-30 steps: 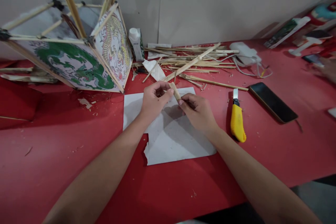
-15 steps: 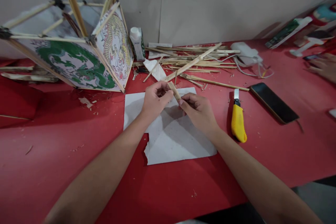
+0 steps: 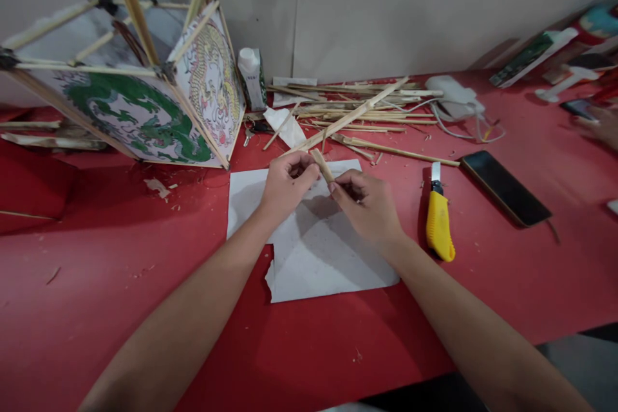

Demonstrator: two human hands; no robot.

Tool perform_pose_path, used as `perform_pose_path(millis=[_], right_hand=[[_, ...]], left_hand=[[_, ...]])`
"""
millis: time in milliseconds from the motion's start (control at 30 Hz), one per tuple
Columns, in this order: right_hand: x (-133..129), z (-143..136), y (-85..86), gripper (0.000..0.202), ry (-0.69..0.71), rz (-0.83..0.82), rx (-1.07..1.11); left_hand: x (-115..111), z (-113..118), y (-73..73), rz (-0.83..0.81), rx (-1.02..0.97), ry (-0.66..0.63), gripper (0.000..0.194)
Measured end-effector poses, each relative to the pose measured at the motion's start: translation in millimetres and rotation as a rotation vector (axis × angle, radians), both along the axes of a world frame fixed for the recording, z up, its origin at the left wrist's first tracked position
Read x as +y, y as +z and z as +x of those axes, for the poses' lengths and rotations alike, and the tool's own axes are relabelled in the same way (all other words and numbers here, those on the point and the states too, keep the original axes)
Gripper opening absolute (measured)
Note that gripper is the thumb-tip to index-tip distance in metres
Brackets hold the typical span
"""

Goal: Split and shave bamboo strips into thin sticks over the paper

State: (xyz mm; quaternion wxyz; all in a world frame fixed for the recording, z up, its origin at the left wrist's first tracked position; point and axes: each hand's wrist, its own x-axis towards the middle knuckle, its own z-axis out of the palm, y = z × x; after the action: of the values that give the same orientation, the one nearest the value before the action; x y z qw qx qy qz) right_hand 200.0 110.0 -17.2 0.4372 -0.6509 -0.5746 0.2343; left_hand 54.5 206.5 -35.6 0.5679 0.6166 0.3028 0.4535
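If the short wooden strip (image 3: 322,166) is twisted too hard, it could be split along the grain, or skin could be pricked by splinters. It is held above the white paper (image 3: 326,257), pinched by the fingers of both the left hand (image 3: 286,185) and the right hand (image 3: 369,206). The strip is pale and flat; the paper is raggedly torn at one edge.

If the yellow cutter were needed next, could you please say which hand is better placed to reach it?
Probably the right hand: it is nearer the yellow cutter than the left hand, though holding a wooden piece.
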Motion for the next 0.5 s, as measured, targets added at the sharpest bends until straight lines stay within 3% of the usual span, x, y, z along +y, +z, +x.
perform_pose_path(millis=[300, 500], right_hand=[[-1.9, -1.5, 2.3, 0.011, 0.025, 0.025, -0.224], [-2.4, -2.5, 1.5, 0.011, 0.033, 0.005, -0.182]], left_hand=[[-1.3, 1.3, 0.4, 0.032, 0.062, 0.026, 0.012], [-1.2, 3.8, 0.4, 0.033, 0.135, 0.065, 0.011]])
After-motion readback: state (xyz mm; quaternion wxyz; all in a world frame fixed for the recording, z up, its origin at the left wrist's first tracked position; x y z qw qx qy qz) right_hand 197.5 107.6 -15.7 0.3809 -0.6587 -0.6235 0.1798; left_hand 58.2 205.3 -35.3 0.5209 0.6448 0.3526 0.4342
